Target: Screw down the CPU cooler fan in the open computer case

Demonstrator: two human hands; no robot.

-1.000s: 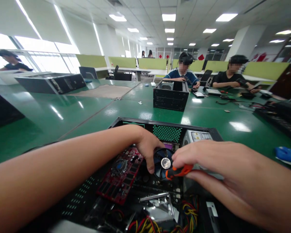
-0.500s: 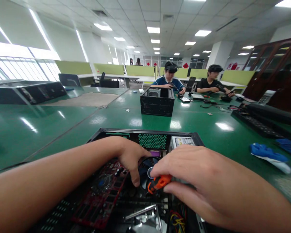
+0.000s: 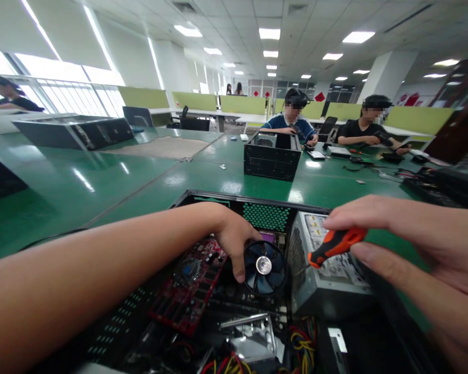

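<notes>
Pinching an orange-black screwdriver (image 3: 334, 246), the right hand (image 3: 417, 236) hovers while the left hand (image 3: 234, 235) grips the fan (image 3: 264, 266).

Nearest me on the glossy green table (image 3: 203, 181) lies an open computer case (image 3: 257, 200); beyond it I see a second black computer case (image 3: 271, 162), a small white piece (image 3: 222, 167) near that, and a dark grey case (image 3: 56, 135) off to my left.
</notes>
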